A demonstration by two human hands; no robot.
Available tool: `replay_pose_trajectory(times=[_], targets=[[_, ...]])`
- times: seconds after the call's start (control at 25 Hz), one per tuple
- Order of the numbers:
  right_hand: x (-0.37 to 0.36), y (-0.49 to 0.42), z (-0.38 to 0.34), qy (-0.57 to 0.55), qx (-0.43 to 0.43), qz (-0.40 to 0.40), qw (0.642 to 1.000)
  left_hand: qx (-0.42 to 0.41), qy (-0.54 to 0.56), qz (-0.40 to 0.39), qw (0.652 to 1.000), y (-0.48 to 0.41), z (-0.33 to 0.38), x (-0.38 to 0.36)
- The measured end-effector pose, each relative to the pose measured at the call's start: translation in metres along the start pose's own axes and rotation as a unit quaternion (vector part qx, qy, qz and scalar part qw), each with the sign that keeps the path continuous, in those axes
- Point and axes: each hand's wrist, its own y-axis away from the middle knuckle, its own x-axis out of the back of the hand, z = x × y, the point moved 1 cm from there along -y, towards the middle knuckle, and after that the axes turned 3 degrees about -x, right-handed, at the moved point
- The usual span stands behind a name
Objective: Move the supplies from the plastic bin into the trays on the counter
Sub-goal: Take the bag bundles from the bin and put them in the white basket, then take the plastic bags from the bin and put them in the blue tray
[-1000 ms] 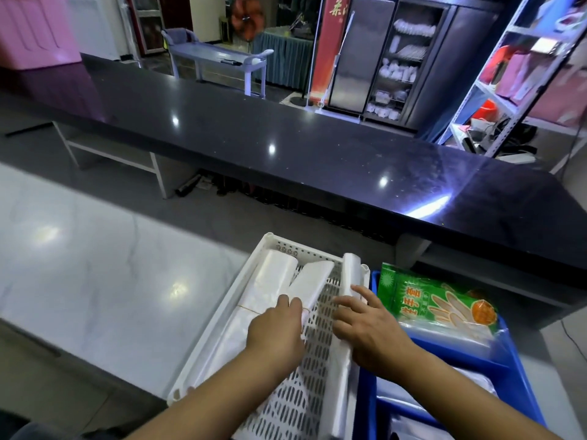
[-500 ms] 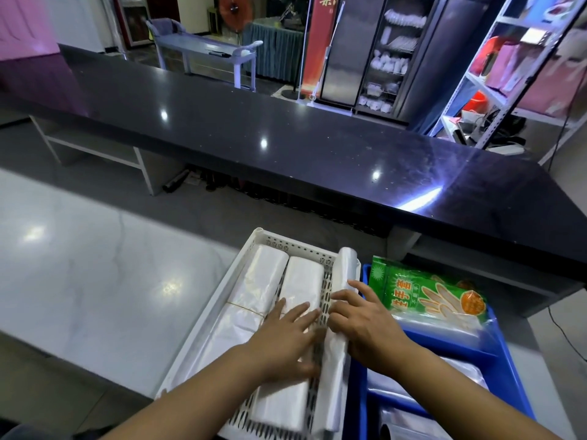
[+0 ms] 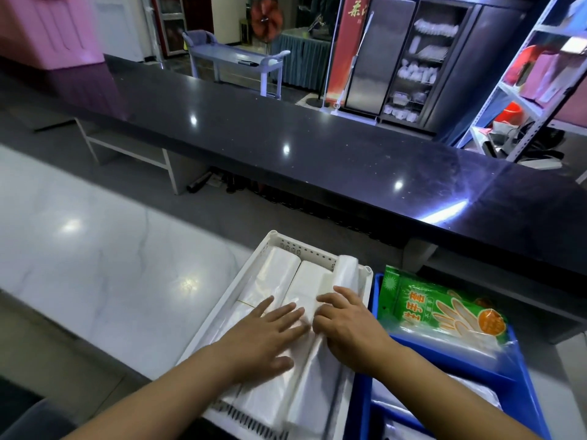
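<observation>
A white perforated tray [image 3: 270, 241] sits on the pale counter and holds three long bundles of clear plastic bags side by side. My left hand [image 3: 270, 331] lies flat with spread fingers on the left bundle [image 3: 276, 274] and the middle bundle [image 3: 308, 281]. My right hand [image 3: 346, 325] presses with bent fingers on the right bundle [image 3: 346, 271], which lies along the tray's right rim. To the right stands the blue plastic bin [image 3: 521, 376], with a green pack of disposable gloves [image 3: 435, 306] on top and more clear packs [image 3: 476, 392] below.
A long black bar top [image 3: 286, 128] runs across behind the pale marble counter [image 3: 95, 249]. Beyond it stand a grey bench, a dark cabinet with white dishes [image 3: 416, 58] and a metal shelf rack [image 3: 540, 74] at the right.
My left hand has opened from a loose fist and spread flat over the left and middle bundles. The right bundle has come down from the rim into the tray under my right hand.
</observation>
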Motion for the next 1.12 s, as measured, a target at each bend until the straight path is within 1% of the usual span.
replay_pose_trajectory(times=[0.12, 0.2, 0.24, 0.32, 0.4, 0.52, 0.64, 0.8, 0.88, 0.96, 1.04, 1.12], targets=[[-0.009, -0.01, -0.002, -0.061, 0.02, -0.018, 0.998, 0.08, 0.007, 0.095, 0.992, 0.03, -0.006, 0.025], [-0.012, -0.018, -0.005, -0.099, 0.02, -0.025, 0.995, 0.132, 0.033, 0.169, 0.976, 0.05, -0.005, 0.033], [-0.01, -0.025, -0.007, -0.116, 0.019, -0.017, 0.993, 0.164, 0.045, 0.187, 0.968, 0.06, -0.005, 0.035], [-0.006, -0.042, -0.015, -0.142, 0.029, 0.001, 0.989, 0.233, 0.079, 0.201, 0.948, 0.079, -0.005, 0.037], [0.001, -0.062, -0.033, -0.157, 0.062, 0.005, 0.986, 0.302, 0.104, 0.219, 0.922, 0.107, -0.005, 0.033], [0.011, -0.086, -0.076, -0.173, 0.108, 0.004, 0.979, 0.377, 0.117, 0.248, 0.885, 0.161, -0.002, 0.034], [0.019, -0.1, -0.12, -0.187, 0.157, 0.004, 0.97, 0.433, 0.145, 0.279, 0.845, 0.216, -0.004, 0.038], [0.025, -0.122, -0.194, -0.17, 0.225, -0.03, 0.959, 0.511, 0.169, 0.294, 0.79, 0.305, -0.011, 0.025], [0.022, -0.138, -0.241, -0.154, 0.253, -0.052, 0.954, 0.539, 0.175, 0.279, 0.775, 0.356, -0.016, 0.01], [0.019, -0.151, -0.283, -0.154, 0.264, -0.068, 0.95, 0.564, 0.181, 0.262, 0.762, 0.404, -0.021, -0.004], [0.009, -0.164, -0.336, -0.167, 0.271, -0.087, 0.944, 0.592, 0.197, 0.25, 0.74, 0.46, -0.027, -0.021], [-0.004, -0.171, -0.386, -0.168, 0.27, -0.128, 0.939, 0.62, 0.211, 0.233, 0.718, 0.51, -0.034, -0.039]])
